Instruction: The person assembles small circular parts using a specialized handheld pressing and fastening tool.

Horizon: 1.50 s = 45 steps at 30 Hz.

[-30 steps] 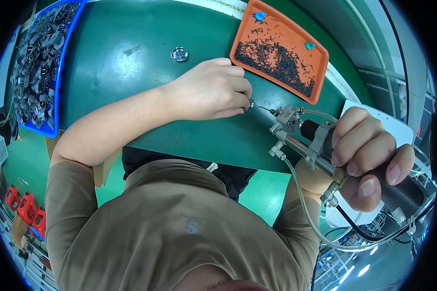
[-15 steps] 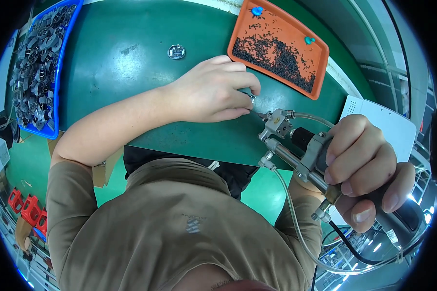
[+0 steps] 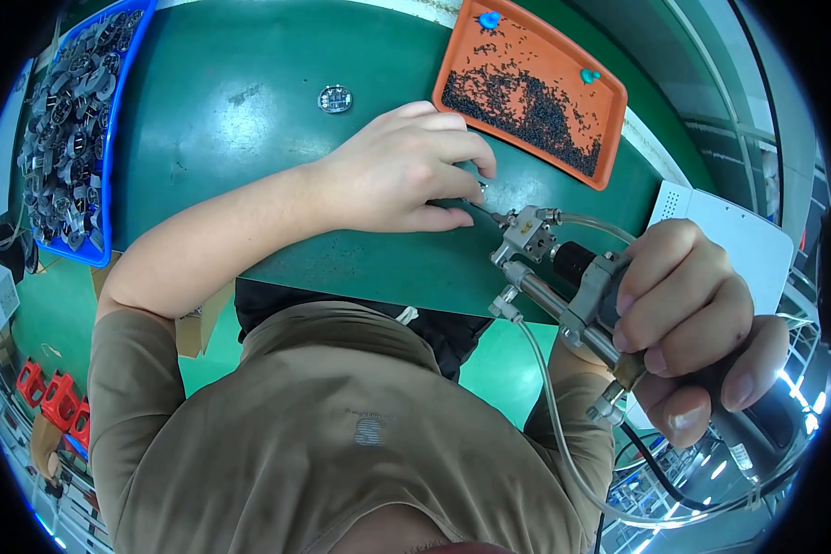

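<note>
Screw-driving step: left hand (image 3: 406,171) curls over a small part on the counter (image 3: 249,120); right hand (image 3: 702,323) grips the powered screwdriver (image 3: 563,277), whose tip next needs aligning.

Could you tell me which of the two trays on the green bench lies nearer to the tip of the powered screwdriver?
The orange tray of small dark screws, just beyond the screwdriver tip; the blue tray of grey parts sits far left.

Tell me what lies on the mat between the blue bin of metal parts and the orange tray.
In the head view, one small round metal part lies there on the green mat; the rest is bare.
</note>
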{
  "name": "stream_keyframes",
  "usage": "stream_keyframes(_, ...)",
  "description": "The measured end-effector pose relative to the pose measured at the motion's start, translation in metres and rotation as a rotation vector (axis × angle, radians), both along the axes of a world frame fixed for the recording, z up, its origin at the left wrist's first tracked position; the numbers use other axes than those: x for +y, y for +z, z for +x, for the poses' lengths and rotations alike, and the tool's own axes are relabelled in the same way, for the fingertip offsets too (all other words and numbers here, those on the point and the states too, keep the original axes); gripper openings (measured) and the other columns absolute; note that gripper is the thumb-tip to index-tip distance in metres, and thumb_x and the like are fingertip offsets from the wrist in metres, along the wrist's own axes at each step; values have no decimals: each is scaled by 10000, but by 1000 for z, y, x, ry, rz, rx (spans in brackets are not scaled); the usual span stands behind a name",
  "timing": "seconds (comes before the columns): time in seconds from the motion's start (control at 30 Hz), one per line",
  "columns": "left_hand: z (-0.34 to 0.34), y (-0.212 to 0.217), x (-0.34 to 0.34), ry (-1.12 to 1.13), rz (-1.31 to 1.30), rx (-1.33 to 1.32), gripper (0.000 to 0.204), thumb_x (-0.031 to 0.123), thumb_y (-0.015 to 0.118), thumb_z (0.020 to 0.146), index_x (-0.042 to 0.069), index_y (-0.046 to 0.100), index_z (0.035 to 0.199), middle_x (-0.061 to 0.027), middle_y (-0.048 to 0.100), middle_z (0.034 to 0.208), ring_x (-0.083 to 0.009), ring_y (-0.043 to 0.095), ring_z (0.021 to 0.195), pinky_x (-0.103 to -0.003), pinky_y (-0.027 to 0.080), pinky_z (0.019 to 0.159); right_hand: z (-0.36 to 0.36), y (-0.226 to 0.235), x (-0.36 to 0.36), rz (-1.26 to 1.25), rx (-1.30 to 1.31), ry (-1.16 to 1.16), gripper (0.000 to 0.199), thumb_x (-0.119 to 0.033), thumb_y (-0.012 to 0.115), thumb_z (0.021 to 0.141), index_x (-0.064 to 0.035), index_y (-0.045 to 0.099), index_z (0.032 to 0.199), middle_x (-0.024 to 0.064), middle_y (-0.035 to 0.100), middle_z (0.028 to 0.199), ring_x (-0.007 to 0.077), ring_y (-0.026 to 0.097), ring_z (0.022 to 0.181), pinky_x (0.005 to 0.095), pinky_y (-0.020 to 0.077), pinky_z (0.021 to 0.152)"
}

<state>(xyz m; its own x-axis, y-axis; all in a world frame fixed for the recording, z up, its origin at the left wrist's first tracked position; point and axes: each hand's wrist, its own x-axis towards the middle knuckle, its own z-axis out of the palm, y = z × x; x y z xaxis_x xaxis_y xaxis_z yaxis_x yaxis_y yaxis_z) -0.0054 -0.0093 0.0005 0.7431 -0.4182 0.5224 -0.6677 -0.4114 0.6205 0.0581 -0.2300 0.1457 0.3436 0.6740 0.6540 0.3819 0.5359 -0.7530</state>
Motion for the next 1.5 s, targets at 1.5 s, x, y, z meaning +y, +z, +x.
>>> stream_keyframes(1.5,-7,0,9,30,158,55,131,194,767,840,131,775,954,32,720,1045,-196,626,909,-372,487,876,7,-9,38,-89,-38,85,313,-49,672,884,-159,444,1069,-2,557,655,176,565,471,347,467,504)
